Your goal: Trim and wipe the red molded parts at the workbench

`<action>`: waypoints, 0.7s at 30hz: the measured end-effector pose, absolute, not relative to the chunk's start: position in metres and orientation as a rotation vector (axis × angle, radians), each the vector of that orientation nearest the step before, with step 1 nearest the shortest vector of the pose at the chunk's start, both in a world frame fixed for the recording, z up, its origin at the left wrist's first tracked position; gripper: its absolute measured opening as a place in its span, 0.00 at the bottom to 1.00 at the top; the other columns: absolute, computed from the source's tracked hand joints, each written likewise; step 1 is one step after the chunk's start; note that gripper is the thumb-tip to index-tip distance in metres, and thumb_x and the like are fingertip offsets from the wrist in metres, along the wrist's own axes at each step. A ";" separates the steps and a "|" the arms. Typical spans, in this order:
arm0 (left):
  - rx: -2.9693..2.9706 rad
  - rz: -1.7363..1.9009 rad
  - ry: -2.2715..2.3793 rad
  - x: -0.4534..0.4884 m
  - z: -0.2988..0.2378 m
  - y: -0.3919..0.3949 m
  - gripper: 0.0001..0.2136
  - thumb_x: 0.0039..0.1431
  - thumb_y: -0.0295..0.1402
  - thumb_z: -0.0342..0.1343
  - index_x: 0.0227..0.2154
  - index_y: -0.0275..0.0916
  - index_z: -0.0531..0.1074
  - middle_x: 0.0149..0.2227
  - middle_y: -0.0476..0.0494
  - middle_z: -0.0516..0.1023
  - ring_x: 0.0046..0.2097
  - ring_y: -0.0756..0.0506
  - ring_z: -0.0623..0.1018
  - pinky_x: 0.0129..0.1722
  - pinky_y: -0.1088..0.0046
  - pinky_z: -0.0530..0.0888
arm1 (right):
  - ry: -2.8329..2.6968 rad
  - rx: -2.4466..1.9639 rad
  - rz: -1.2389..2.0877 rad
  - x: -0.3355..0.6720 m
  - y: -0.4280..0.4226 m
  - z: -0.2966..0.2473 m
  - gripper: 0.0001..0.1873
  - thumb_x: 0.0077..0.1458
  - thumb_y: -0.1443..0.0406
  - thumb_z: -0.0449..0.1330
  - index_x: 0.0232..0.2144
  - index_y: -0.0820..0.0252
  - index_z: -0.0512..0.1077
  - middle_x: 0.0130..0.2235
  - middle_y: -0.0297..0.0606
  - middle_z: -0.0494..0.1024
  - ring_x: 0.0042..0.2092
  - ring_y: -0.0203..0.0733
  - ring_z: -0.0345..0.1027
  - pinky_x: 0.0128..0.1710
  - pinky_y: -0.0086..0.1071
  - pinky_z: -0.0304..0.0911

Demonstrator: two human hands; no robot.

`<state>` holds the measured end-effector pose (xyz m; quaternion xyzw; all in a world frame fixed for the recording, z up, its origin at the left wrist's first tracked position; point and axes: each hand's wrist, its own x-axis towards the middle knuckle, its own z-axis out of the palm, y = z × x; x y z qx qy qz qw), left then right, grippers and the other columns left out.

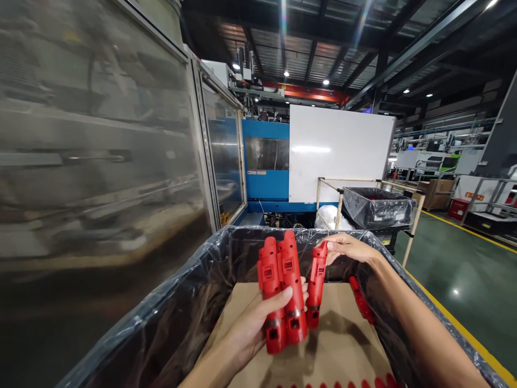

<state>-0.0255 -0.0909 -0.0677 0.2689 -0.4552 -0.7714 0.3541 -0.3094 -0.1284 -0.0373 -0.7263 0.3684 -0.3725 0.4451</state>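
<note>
My left hand (252,328) is wrapped round two red moulded plastic housings (283,291), held upright side by side over a bin. My right hand (347,247) pinches the top end of a third red housing (315,288), which hangs just to the right of the pair and touches it. Both hands are above a large bin lined with black plastic film (189,285). A brown cardboard sheet (343,345) lies flat inside it. Another red part (361,300) leans against the bin's right wall, and the tops of several red parts (347,384) show at the bottom edge.
A glass-fronted machine guard (100,161) runs along the left. Ahead stand a blue injection machine (266,161) and a white panel (339,151). A second black-lined bin (377,207) sits on a frame at right. The green floor with a yellow line (464,334) lies to the right.
</note>
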 end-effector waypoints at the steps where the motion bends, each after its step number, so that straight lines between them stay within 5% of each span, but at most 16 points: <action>1: 0.688 -1.990 -1.202 -0.025 -0.069 -0.090 0.18 0.51 0.36 0.67 0.44 0.34 0.74 0.42 0.35 0.82 0.43 0.37 0.80 0.43 0.60 0.77 | 0.893 -1.809 -0.916 -0.306 -0.124 -0.031 0.28 0.54 0.45 0.61 0.42 0.64 0.76 0.35 0.42 0.82 0.37 0.42 0.79 0.40 0.36 0.74; 17: 0.656 -2.021 -1.383 -0.022 -0.068 -0.087 0.23 0.42 0.43 0.72 0.41 0.39 0.78 0.41 0.40 0.83 0.44 0.38 0.80 0.43 0.65 0.75 | 0.976 -1.916 -1.028 -0.266 -0.098 -0.012 0.28 0.58 0.43 0.55 0.28 0.63 0.73 0.29 0.38 0.81 0.31 0.39 0.77 0.34 0.31 0.74; 21: 0.632 -2.204 -1.423 -0.023 -0.073 -0.082 0.29 0.35 0.48 0.73 0.41 0.37 0.79 0.45 0.36 0.81 0.49 0.36 0.78 0.47 0.67 0.73 | 1.145 -1.916 -0.961 -0.255 -0.108 -0.016 0.35 0.60 0.39 0.44 0.36 0.62 0.74 0.33 0.41 0.82 0.34 0.39 0.78 0.36 0.33 0.74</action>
